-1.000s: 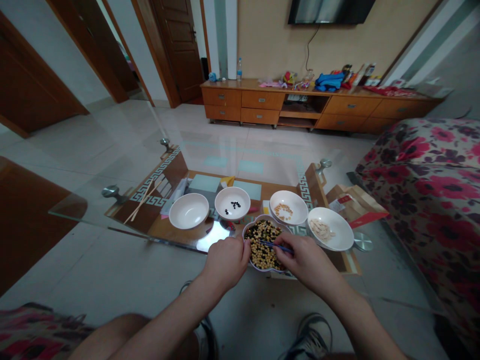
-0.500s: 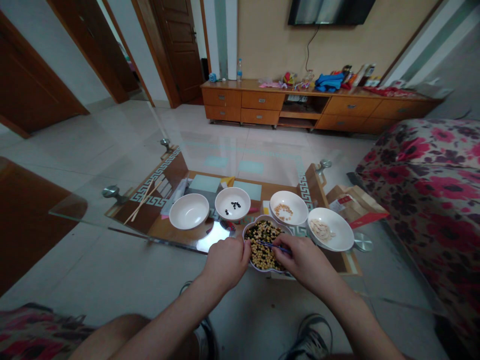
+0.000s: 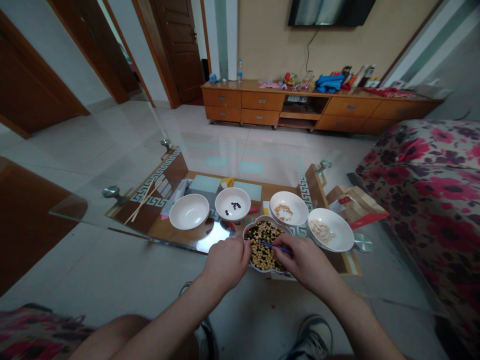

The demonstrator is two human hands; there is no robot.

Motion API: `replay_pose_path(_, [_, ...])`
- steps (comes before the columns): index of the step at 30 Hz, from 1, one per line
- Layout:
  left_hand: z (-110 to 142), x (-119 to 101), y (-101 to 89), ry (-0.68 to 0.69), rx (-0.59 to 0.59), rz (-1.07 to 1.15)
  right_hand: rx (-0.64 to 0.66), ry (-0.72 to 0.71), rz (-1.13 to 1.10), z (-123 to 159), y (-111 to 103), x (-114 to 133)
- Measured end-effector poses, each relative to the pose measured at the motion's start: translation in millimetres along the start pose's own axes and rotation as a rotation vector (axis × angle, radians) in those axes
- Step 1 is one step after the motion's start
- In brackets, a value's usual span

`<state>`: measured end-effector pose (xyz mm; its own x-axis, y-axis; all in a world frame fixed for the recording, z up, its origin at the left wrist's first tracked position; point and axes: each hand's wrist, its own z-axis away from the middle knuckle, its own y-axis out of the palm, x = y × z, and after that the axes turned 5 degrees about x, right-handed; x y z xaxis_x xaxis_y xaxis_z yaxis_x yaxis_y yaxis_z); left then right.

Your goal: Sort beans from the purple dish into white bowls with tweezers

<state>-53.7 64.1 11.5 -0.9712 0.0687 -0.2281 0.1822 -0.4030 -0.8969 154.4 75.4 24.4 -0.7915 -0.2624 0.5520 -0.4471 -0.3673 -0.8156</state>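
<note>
A scalloped bowl (image 3: 245, 228) full of mixed yellow and black beans (image 3: 264, 257) sits at the table's near edge. My left hand (image 3: 228, 260) is closed on its left rim, thumb on top. In my right hand (image 3: 300, 252) are slim blue tweezers (image 3: 270, 245), pinched between thumb and fingers, their tips over the beans. Behind stand a white bowl with several black beans (image 3: 235, 205) and another with yellow beans (image 3: 284, 212). To the right, one white bowl (image 3: 343, 235) holds pale flat pieces (image 3: 321, 230). The leftmost white bowl (image 3: 189, 212) has nothing visible in it.
All the bowls rest on a glass table (image 3: 112, 215) with a wooden shelf below. Wooden chopsticks (image 3: 144, 201) lie at the left. A paper bag (image 3: 360, 205) stands right of the table, near a flowered sofa (image 3: 431, 175). Beyond is a long cabinet (image 3: 262, 102).
Almost nothing differs. Both hands stay at the scalloped bowl, and the tweezers remain over the beans with only a very slight shift.
</note>
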Motion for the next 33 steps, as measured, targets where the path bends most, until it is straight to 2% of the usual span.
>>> replay_pose_path(5, [1,0,-1.3,-0.005,0.012,0.004,-0.055,-0.011,-0.048,1,-5,-5])
replay_pose_path(8, [1,0,-1.6,-0.006,0.018,0.004,-0.164,0.015,-0.004,2,-10,-9])
replay_pose_path(13, [0,0,-1.1,-0.014,0.026,-0.001,-0.426,0.221,0.137,5,-20,-14])
replay_pose_path(16, [-1,0,-0.6,-0.011,0.017,-0.007,-0.527,0.336,0.190,7,-23,-16])
replay_pose_path(20, [0,0,-0.9,-0.017,0.010,0.002,-0.567,0.403,0.201,8,-25,-18])
replay_pose_path(26, [0,-1,-1.1,-0.013,0.003,-0.003,-0.578,0.417,0.178,9,-26,-17])
replay_pose_path(29, [0,0,-0.1,-0.012,0.000,-0.005,-0.602,0.393,0.167,8,-25,-19])
replay_pose_path(33, [-1,1,1.9,0.000,0.003,-0.011,-0.659,0.295,0.103,5,-23,-21])
